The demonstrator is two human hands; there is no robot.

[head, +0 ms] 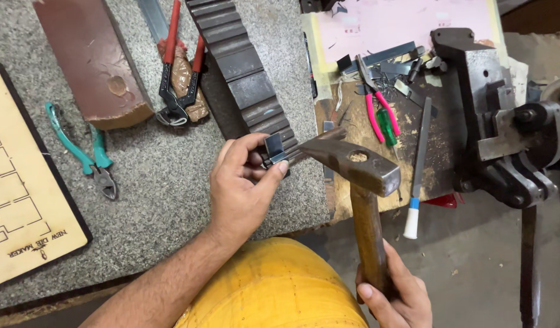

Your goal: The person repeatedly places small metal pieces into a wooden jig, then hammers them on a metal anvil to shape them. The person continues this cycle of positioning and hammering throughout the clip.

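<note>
My left hand (243, 188) pinches a small bent metal strip (274, 147) against the end of the ridged steel block (246, 73), which runs off toward eleven o'clock. My right hand (392, 291) grips the hammer (359, 167), its head at three o'clock of the strip. I judge this the striking step; the blow needs aim clear of my fingertips.

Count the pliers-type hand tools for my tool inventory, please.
3: teal-handled pliers left on the stone slab, red-handled pliers at top, pink-handled cutters on the wooden board. Others may be hidden.
</note>
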